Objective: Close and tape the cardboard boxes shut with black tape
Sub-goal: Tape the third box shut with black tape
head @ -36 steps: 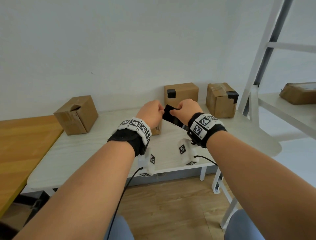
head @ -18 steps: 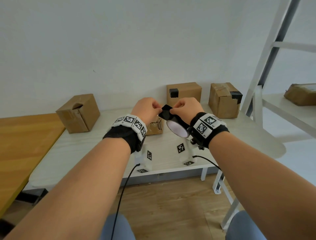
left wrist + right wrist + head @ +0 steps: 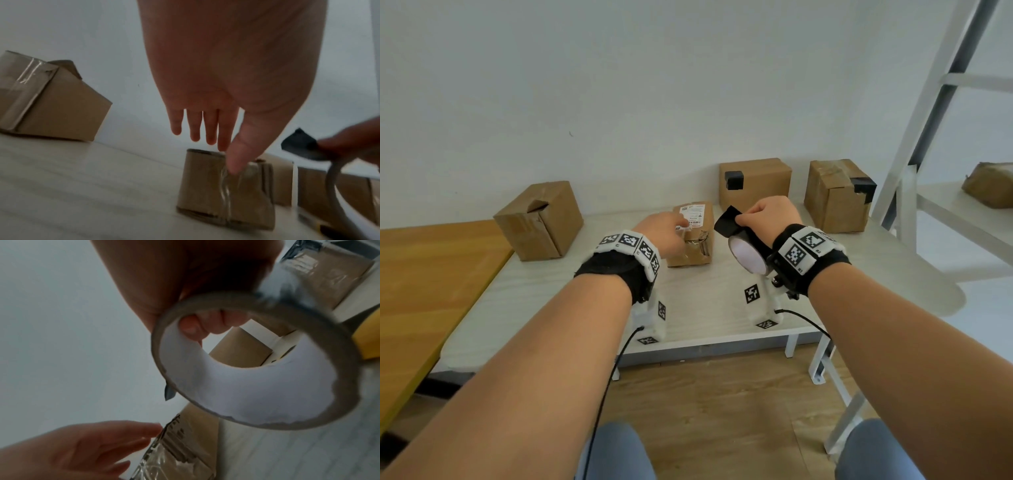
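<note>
Nearest: right hand (image 3: 770, 216) curled round the black tape roll (image 3: 748, 251), fingers through its core, pinching a loose tape end (image 3: 726, 221) just right of the small labelled box (image 3: 692, 233). Left hand (image 3: 661, 233) apart from it, fingers straight, reaching onto that box. Farther back, behind the box: two taped boxes (image 3: 755, 180).

Plain white wall (image 3: 619, 85), wood-plank floor (image 3: 722, 411), white table (image 3: 551, 301), orange desk (image 3: 424, 274).
</note>
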Available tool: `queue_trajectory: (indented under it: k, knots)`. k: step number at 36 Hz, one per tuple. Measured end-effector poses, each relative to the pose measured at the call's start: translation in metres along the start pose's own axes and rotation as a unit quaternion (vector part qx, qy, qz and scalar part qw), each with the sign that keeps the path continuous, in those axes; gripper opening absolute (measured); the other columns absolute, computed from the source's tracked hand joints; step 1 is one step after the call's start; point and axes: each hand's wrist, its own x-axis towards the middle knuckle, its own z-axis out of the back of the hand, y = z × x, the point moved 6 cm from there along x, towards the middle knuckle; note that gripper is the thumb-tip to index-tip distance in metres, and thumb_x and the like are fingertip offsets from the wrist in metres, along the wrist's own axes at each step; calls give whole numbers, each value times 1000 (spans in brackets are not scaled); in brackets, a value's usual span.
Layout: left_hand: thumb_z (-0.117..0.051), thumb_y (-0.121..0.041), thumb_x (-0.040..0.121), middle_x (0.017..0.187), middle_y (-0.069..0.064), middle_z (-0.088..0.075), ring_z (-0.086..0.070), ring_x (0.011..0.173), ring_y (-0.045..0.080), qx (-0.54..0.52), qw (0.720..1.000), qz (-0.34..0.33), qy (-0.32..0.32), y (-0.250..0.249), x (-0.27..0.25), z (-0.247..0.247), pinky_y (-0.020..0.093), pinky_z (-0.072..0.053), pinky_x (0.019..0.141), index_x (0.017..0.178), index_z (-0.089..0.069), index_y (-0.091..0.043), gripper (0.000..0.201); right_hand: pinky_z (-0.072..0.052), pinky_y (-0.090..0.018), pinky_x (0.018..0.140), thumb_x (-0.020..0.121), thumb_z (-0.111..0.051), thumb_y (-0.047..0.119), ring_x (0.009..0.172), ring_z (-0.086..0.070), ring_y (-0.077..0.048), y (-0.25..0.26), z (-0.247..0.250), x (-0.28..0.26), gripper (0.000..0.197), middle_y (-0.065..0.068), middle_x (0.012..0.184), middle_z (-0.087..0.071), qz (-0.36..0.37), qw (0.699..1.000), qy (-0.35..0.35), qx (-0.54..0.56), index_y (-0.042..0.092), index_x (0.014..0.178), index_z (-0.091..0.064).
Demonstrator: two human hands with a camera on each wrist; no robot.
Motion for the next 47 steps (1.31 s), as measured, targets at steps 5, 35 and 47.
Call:
queue_trajectory:
  k: [5,35,47]
  knots:
    - [-49,-12,91,141,4,-49,-48,125,24,37,999,-27,-14,-5,-5,-5,29,-39,99,140,-46,-23,50,-56,-36,80,85,-65,25,84,-65,-22,-1,3,2,21,-10,91,-72,-7,1000,-4,14,5,82,-72]
    - [-39,-31,96,121,8,-57,-54,110,28,113,993,-24,-27,-24,8,-17,38,-47,90,130,-48,-18,38,-49,-24,67,90,-62,26,70,-56,-10,-16,12,4,20,3,78,-63,3,999,-1,32,9,86,-72]
    - [-43,-25,97,129,5,-58,-55,117,22,-33,997,-17,-70,-27,1,7,31,-42,95,127,-59,-16,35,-43,-19,57,88,-64,27,70,-57,-9,-7,8,7,15,6,76,-63,18,998,33,49,15,83,-72]
